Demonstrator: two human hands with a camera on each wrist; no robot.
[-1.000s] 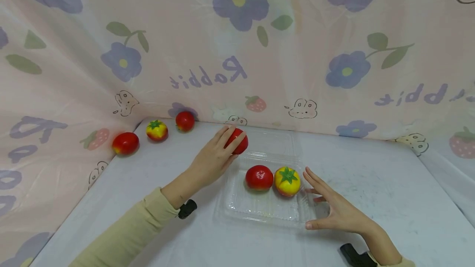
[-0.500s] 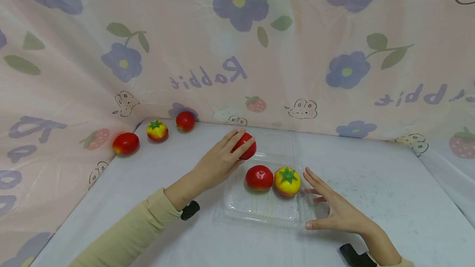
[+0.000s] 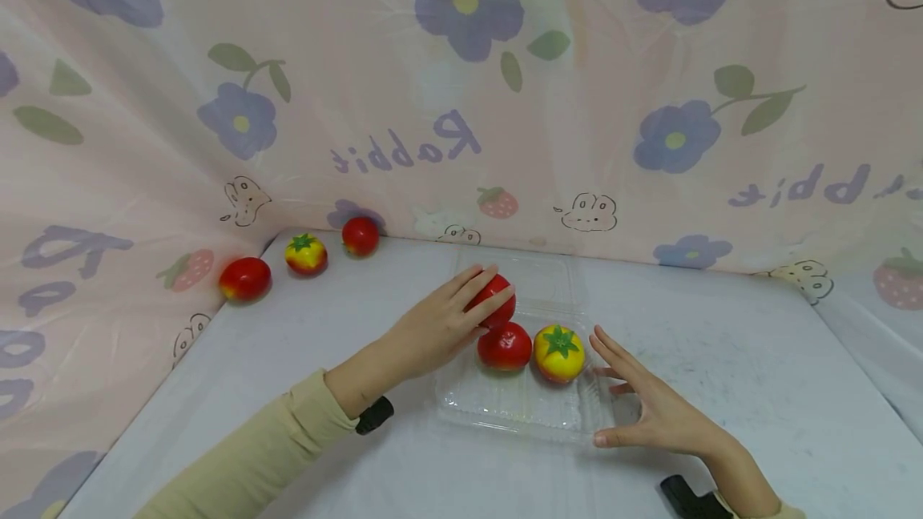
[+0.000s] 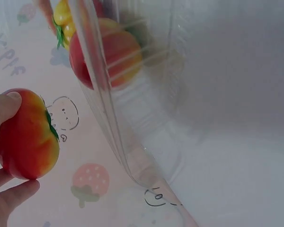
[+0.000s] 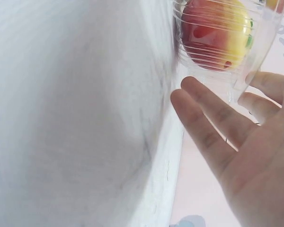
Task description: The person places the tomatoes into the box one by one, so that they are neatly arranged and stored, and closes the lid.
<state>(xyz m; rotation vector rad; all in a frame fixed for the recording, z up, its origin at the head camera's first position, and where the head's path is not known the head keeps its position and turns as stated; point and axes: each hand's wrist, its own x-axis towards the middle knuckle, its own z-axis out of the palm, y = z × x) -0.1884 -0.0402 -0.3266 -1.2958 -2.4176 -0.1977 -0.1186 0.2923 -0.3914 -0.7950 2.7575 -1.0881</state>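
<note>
At frame centre, the glossy round red-and-yellow tomato (image 3: 502,303), grasped by the left hand (image 3: 433,328), is best lowered clear of the shiny red fruit (image 3: 504,348) in the transparent plastic tray (image 3: 476,404); the right hand (image 3: 656,407), gripping nothing, spreads alongside.

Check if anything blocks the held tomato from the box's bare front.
Yes: the boxed tomato stands between the held tomato and the front of the box. The lid lies open behind, out of the way. The left hand likely has to go over or around.
</note>
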